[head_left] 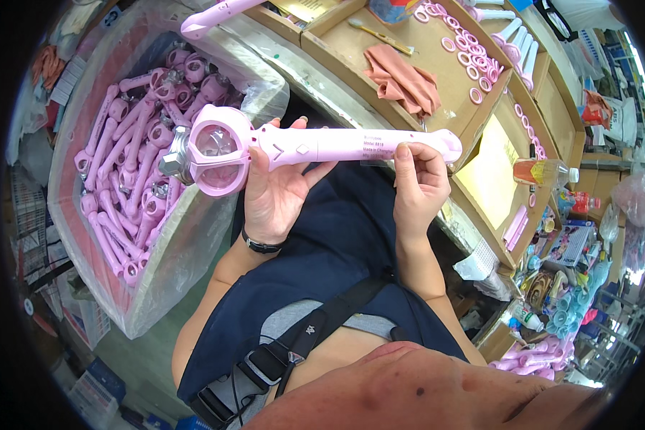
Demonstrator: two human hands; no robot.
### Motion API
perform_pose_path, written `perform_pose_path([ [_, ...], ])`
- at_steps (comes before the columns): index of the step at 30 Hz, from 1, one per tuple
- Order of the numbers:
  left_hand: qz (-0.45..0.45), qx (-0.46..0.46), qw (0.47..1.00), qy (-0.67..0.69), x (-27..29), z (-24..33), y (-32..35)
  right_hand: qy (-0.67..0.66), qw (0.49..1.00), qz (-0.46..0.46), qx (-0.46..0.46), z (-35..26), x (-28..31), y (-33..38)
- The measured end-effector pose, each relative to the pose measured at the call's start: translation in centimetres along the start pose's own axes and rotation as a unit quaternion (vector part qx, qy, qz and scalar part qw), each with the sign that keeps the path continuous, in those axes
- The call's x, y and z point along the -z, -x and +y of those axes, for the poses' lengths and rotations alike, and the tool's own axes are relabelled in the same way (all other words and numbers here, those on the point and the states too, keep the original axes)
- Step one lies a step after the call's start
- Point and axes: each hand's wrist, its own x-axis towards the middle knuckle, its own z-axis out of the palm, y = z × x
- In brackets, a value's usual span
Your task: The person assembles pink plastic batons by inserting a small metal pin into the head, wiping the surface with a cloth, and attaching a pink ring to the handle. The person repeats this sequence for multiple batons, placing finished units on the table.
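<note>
Holding a pink wand (337, 145) up before the chest in both hands, roughly level, above the near edge of the table (322, 87) and toward the lined bin (193, 240). Gripping just beside the wand's round head with the left hand (269, 204), half open, palm up, thumb on the near side, fingers passing behind. Pinching near the handle's right end with the right hand (421, 188), nearly closed, thumb against the curled forefinger at the edge of a clear label (376, 145). Cannot tell whether gripping the label alone or the handle too. At the head's left end, a silver tip (175, 154).

Inside the bin, heaped between its walls, many more wands (132, 154). In the first tray (337, 50) on the table, an orange cloth (405, 79) by the near edge, a brush (380, 36) across the middle and pink rings (469, 54) scattered toward the right corner. In the second tray (486, 235), a yellow sheet (489, 168) along the left edge; at the right edge, an amber bottle (539, 173).
</note>
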Motion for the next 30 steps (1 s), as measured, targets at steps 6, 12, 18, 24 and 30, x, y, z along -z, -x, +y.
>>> perform_pose_path([
  [6,0.025,0.005,1.0,-0.008,-0.3,0.1,0.1,0.02,1.0,-0.008,0.02,0.4,-0.2,-0.1],
  [12,0.013,0.001,1.0,0.013,-0.1,0.1,0.0,0.039,0.999,-0.003,0.026,0.7,-0.2,-0.1],
  [18,0.011,0.0,1.0,0.012,0.1,0.1,0.1,0.036,0.998,-0.009,0.048,1.1,-0.3,-0.3],
  [24,0.004,-0.016,0.999,-0.033,-0.2,-0.1,0.4,0.167,0.983,0.002,0.078,1.8,-0.3,-0.1],
  [30,-0.008,-0.039,0.992,-0.118,-0.7,1.9,0.0,0.366,0.915,0.059,0.161,0.6,1.5,-2.3],
])
